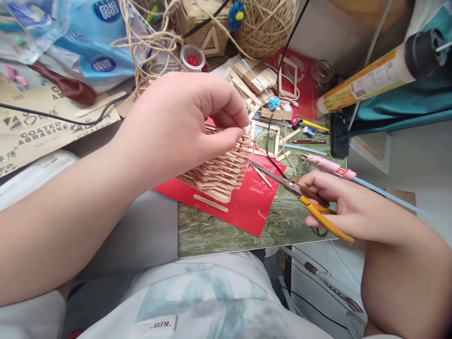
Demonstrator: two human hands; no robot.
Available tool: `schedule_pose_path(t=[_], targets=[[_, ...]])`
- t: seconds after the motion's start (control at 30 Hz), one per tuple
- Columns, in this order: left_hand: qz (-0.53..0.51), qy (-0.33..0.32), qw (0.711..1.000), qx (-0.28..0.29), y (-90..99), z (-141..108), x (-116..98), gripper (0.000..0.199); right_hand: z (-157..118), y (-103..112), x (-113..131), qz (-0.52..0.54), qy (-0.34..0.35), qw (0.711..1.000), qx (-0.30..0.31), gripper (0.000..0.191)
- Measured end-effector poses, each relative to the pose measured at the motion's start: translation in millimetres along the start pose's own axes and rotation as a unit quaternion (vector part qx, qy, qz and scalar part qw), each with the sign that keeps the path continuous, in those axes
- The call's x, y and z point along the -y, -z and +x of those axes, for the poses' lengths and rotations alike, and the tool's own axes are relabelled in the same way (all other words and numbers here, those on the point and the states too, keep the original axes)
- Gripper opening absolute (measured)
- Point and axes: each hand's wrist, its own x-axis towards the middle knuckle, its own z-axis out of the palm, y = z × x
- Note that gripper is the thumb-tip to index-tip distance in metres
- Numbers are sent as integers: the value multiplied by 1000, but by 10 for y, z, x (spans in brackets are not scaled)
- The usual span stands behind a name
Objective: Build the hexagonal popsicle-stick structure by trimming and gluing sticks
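left fingers (pixel 231 101) press together over stick stack (pixel 224 174); right fingers (pixel 319 180) grip scissors (pixel 294 187) near table edge (pixel 271 244).

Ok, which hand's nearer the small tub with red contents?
Left. The left hand is just in front of the tub, over the stick stack; the right hand, holding scissors, is farther off, to the right.

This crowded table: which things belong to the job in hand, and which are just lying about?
Seemingly in use:
- scissors, in the right hand
- stick stack, by the left hand
- red sheet beneath it

Seemingly lying about:
- twine ball
- pencil
- blue packet
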Motion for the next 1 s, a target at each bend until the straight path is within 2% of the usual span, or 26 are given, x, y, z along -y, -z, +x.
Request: schedule_pose_path(t=[0.13,0.67,0.87,1.0], targets=[[1,-2,1000,6,3,-3,1,16,14,-4,28,-3,-19,1000,24,39],[-11,-8,1000,-4,0,-10,-1,14,83,-49,98,-33,-2,999,-13,41],[6,3,1000,3,-10,11,15,22,108,-55,111,-39,-4,999,-21,44],[9,-1,1000,8,-11,21,18,27,117,-51,142,-35,2,999,-31,36]])
